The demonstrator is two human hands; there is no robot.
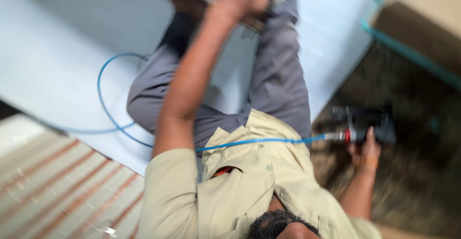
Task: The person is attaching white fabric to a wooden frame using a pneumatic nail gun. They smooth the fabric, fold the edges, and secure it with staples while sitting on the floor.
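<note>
A large pale blue-white panel (53, 61) is lying across most of the upper left, its long edge running diagonally from the left edge towards the lower middle. Soft daylight is falling evenly on it, with no hard shadows. Beneath that edge, in the lower left corner, a light floor with reddish-brown stripes (57, 191) is showing. To the right of the panel's far edge, a dark, rough brown ground (418, 171) is spreading down to the lower right corner. In the upper right corner, a tan board with a teal rim (422, 23) is standing out, blurred.
</note>
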